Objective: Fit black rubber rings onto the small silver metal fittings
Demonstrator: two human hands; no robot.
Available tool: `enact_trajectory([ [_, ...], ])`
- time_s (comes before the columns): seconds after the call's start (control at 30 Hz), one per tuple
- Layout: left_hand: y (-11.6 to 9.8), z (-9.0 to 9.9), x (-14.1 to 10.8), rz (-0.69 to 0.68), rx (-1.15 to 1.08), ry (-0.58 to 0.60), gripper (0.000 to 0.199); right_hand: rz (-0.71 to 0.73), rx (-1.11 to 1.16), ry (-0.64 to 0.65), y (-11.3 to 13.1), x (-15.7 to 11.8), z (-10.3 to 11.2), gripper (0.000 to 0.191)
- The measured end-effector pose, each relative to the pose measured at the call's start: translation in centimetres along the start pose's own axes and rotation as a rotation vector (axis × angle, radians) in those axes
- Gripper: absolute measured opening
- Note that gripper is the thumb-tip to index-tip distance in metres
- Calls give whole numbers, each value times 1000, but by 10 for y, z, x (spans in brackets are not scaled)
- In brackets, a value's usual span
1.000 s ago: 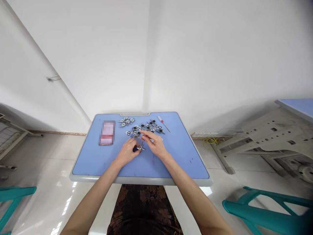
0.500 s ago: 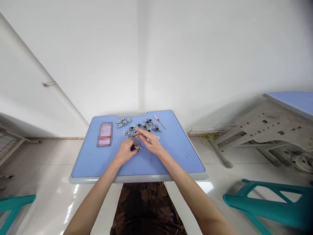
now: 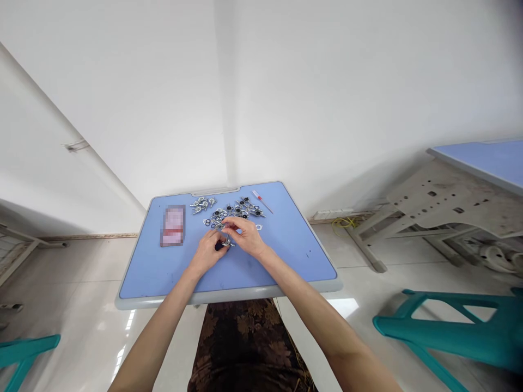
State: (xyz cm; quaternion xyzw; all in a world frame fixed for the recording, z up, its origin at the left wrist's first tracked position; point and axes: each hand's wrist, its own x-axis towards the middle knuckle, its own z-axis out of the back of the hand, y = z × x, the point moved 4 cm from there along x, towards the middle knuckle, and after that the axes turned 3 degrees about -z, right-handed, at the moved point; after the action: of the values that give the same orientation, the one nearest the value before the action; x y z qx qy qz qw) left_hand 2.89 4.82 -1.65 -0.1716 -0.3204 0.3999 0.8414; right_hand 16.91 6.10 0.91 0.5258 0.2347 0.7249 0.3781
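My left hand (image 3: 209, 250) rests on the blue table, its thumb and fingers closed around a small silver metal fitting (image 3: 227, 243). Just above that fitting, the fingers of my right hand (image 3: 244, 236) come together in a pinch; what lies between them is too small to make out. Beyond my hands is a heap of silver metal parts with black round pieces (image 3: 241, 210). Several dark rings (image 3: 208, 222) lie to the left of the heap, and a pale flat ring (image 3: 259, 227) lies to the right of my right hand.
A cluster of silver fittings (image 3: 202, 204) lies at the back of the table (image 3: 278, 267). A screwdriver-like tool (image 3: 262, 201) is behind the heap. At left lies a blurred pink rectangular item (image 3: 173, 226). A teal stool (image 3: 441, 326) stands on the right, a white wall behind.
My right hand has lowered slightly toward the fitting, and its fingers have drawn closer together. My left hand still holds the fitting. The whole view has shifted a little.
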Motion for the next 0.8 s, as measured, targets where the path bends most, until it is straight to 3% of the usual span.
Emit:
enact_trajectory([
  [0.13,1,1,0,0,-13,0,10,-62,12,-14,-6,0,4,20],
  [0.37,6,5,3,39,-84,-1,4,-59,60,107,-8,-2,10,36],
  [0.8,19,4,8,103,-77,46,5,-134,16,30,-19,22,1,31],
])
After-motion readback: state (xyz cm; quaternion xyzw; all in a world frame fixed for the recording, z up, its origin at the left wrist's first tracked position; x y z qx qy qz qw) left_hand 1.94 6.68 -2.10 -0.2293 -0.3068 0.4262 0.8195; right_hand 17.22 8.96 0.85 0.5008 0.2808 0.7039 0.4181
